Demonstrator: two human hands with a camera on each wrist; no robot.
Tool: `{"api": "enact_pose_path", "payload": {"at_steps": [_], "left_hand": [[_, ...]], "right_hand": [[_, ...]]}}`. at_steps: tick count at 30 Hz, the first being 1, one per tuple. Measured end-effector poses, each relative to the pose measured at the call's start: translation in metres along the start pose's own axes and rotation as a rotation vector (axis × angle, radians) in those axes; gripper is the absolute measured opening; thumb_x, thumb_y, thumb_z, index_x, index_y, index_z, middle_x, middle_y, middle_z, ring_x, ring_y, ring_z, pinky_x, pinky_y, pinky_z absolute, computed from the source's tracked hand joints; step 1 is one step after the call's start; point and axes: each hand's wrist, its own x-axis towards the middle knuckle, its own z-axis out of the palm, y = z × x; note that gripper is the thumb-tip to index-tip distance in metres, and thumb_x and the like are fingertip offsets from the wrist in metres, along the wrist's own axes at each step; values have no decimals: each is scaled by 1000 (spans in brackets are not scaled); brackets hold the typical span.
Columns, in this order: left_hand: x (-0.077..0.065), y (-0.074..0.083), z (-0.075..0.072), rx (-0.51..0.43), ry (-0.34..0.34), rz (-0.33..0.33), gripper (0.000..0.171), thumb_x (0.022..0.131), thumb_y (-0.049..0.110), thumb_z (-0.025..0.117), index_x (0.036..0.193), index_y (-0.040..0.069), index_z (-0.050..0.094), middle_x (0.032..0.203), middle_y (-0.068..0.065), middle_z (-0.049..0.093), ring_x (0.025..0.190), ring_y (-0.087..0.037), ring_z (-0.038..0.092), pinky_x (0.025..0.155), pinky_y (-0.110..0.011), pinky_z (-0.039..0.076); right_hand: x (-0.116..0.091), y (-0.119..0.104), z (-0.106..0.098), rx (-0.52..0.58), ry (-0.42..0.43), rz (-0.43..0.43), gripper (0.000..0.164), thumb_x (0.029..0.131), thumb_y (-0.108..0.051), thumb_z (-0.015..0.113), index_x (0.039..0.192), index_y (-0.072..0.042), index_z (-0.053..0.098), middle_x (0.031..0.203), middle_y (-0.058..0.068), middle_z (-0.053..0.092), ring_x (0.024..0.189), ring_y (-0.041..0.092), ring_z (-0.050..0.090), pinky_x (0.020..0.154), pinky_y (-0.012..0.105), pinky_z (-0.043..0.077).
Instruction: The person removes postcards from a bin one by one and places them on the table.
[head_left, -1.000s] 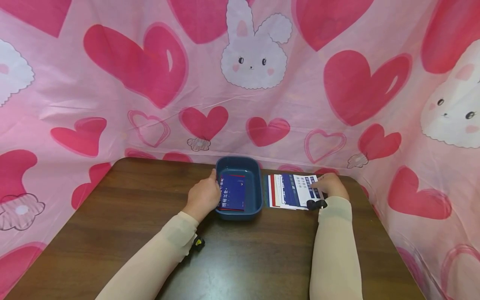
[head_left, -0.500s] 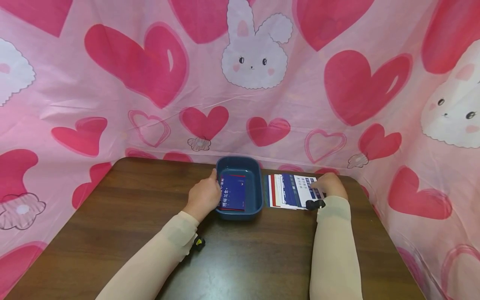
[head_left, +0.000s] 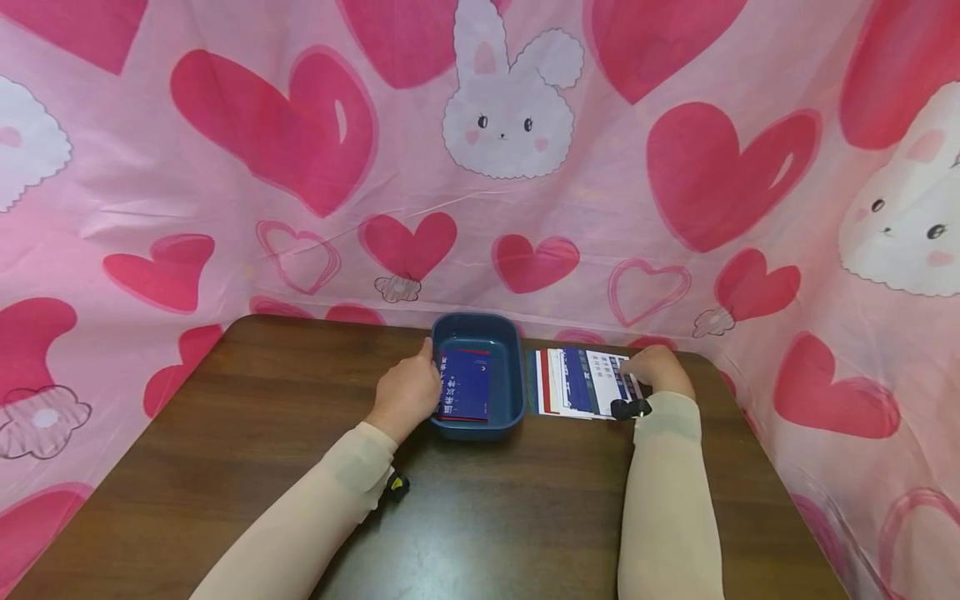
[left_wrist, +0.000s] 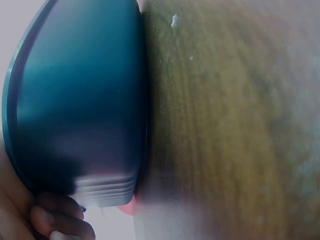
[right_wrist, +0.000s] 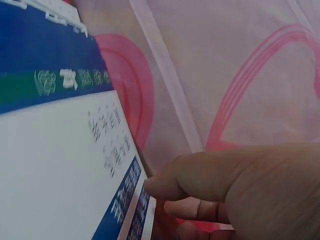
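A dark blue rectangular tray stands on the table, and a blue card with white characters lies in it. My left hand grips the tray's left side; its curled fingers show below the rim in the left wrist view. To the right of the tray, several overlapping cards are spread in a row. My right hand is at the right end of this row. It pinches the edge of a white card with blue stripes, thumb on top and the other fingers beyond the edge.
The brown wooden table extends toward me and to both sides. A pink cloth with hearts and rabbits hangs right behind the tray and cards, and along both sides. Black wrist devices sit at both cuffs.
My right hand has shifted very slightly left at the end of the card row. The left hand, the tray and the blue card in it stay in place.
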Motion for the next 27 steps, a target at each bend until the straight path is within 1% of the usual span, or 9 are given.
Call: {"api": "enact_pose_path", "payload": {"at_steps": [3, 6, 8, 11, 15, 18, 22, 24, 27], "left_hand": [[-1, 0, -1, 6, 2, 5, 61, 118, 30, 47, 175, 9, 43, 123, -25, 83, 97, -42, 80, 81, -58, 65], [-1, 0, -1, 3, -3, 2, 62, 118, 30, 48, 176, 9, 43, 122, -24, 83, 95, -40, 80, 80, -57, 66], [0, 0, -1, -3, -7, 1, 62, 118, 30, 48, 176, 9, 42, 122, -23, 83, 95, -40, 80, 80, -57, 66], [1, 0, -1, -5, -9, 1, 61, 118, 30, 47, 175, 9, 43, 124, -23, 83, 96, -40, 80, 80, -57, 66], [2, -1, -1, 2, -2, 1, 61, 118, 30, 47, 175, 9, 43, 126, -24, 83, 98, -40, 81, 81, -58, 66], [2, -2, -2, 0, 6, -2, 61, 118, 30, 46, 175, 9, 43, 126, -24, 83, 98, -41, 81, 82, -58, 66], [2, -3, -2, -3, 12, -8, 60, 118, 30, 46, 175, 9, 44, 122, -24, 83, 95, -40, 81, 79, -57, 65], [2, -2, -1, -4, 8, -4, 60, 118, 30, 46, 175, 9, 44, 121, -24, 84, 94, -39, 80, 78, -56, 65], [2, -1, 0, -1, 7, 0, 60, 118, 30, 46, 175, 10, 44, 123, -23, 83, 96, -39, 80, 79, -56, 65]], "right_hand": [[0, -7, 2, 16, 30, -74, 45, 105, -31, 71, 128, 7, 72, 128, 28, 71, 113, 41, 66, 110, 61, 59], [-5, -20, 2, 49, 38, -158, 42, 107, -35, 69, 123, 4, 75, 129, 25, 72, 113, 37, 66, 104, 55, 58], [-8, -32, 2, 52, 29, -207, 44, 108, -38, 68, 127, 2, 74, 131, 26, 72, 115, 37, 66, 104, 55, 56], [-17, -52, 2, 51, 3, -240, 49, 109, -43, 69, 138, -3, 72, 137, 27, 73, 123, 42, 68, 110, 61, 55], [-26, -80, 8, 110, -34, -306, 49, 109, -42, 72, 143, -6, 71, 139, 26, 73, 127, 44, 70, 109, 60, 58], [-31, -100, 17, 161, -57, -372, 46, 107, -39, 75, 139, -7, 73, 132, 23, 75, 117, 42, 73, 99, 49, 61], [-37, -123, 31, 170, -87, -450, 41, 105, -34, 77, 134, -4, 74, 121, 20, 80, 107, 41, 78, 86, 37, 60], [-41, -133, 39, 170, -113, -486, 39, 105, -31, 77, 132, -2, 75, 116, 21, 82, 102, 40, 79, 83, 35, 62], [-46, -151, 51, 160, -153, -512, 37, 106, -29, 78, 130, -2, 75, 110, 20, 84, 92, 30, 82, 81, 37, 66]]}}
